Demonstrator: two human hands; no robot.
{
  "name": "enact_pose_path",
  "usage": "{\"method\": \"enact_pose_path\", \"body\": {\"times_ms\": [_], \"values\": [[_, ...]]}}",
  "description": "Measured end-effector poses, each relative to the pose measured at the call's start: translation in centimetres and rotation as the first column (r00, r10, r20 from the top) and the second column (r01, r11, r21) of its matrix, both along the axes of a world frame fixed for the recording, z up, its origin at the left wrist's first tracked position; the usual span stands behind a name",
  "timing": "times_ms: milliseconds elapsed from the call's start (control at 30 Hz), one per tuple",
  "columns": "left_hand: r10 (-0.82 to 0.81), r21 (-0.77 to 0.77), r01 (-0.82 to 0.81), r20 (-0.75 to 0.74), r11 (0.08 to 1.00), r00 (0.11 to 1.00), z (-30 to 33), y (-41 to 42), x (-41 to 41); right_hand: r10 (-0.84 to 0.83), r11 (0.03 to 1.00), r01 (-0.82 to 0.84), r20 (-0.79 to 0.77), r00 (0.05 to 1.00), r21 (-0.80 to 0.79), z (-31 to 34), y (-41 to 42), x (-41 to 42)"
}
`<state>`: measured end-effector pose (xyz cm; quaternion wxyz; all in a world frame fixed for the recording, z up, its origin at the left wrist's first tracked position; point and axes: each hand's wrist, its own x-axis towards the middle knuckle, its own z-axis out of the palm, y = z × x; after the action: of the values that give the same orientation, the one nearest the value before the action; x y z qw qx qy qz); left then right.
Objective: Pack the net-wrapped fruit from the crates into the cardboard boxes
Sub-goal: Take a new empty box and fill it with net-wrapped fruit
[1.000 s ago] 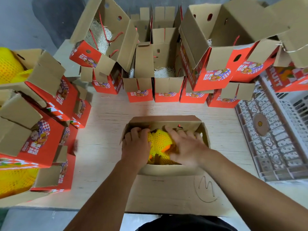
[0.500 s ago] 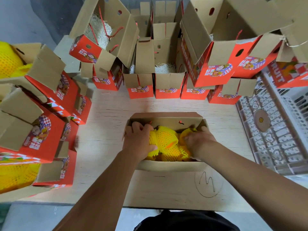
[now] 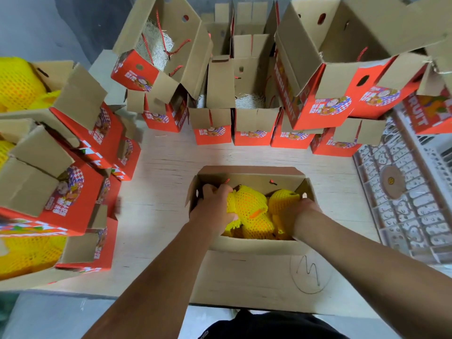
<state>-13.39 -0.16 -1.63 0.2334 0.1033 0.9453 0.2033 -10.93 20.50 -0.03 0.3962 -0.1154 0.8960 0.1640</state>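
Packing step: settling yellow foam-net-wrapped fruit (image 3: 249, 211) into the open brown cardboard box (image 3: 252, 244) on the pale wooden table (image 3: 159, 182), judged near full.
Left hand (image 3: 215, 206): fingers curled, pinching the net of the leftmost fruit against the box's left wall; clamped on the fruit.
Right hand (image 3: 297, 217): pushed down inside the box's right end, fingers buried under fruit and wrist; cannot tell if closed on anything.
Fruit position: several pieces between the two hands, one just beside the right hand at the far right corner, all inside the box, touching each other.
Handling guess: fruit looks firm and moderately heavy; foam net soft, springy, grippy, not slippery; bruising possible if forced.
Where to hold: cup the fruit body through the net; pulling loose net ends alone will likely stretch or slip the sleeve off.
Risk: net snagging on the box wall near the left grip; box flaps thin, bend easily.
Around the grip: red-printed cardboard boxes (image 3: 254, 123) open in a row beyond the hands, some with pale shredded filler; more red boxes left of the left hand, a few showing yellow netted fruit; white plastic lattice crate (image 3: 403, 192) right of the right hand.
Next call: judged, press the pieces level so the flaps can close.
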Motion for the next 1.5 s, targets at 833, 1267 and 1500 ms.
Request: {"method": "enact_pose_path", "body": {"times_ms": [833,1267,1500], "values": [[0.129,0.011,-0.13,-0.274,0.991,0.953,1.1,2.5,-0.2,-0.561,0.656,0.278,-0.207,0.802,-0.702,0.3,-1.4,1.3],[-0.061,0.773,0.132,-0.12,0.621,0.991,6.2,30.7,6.8,-0.949,0.162,-0.043,-0.167,0.267,-0.986,4.8,21.0,11.6],[-0.273,0.775,0.285,-0.151,0.564,0.95,6.1,53.8,14.2,-0.989,0.148,-0.019,-0.148,0.012,-0.989,4.5,41.8,21.1]]}}
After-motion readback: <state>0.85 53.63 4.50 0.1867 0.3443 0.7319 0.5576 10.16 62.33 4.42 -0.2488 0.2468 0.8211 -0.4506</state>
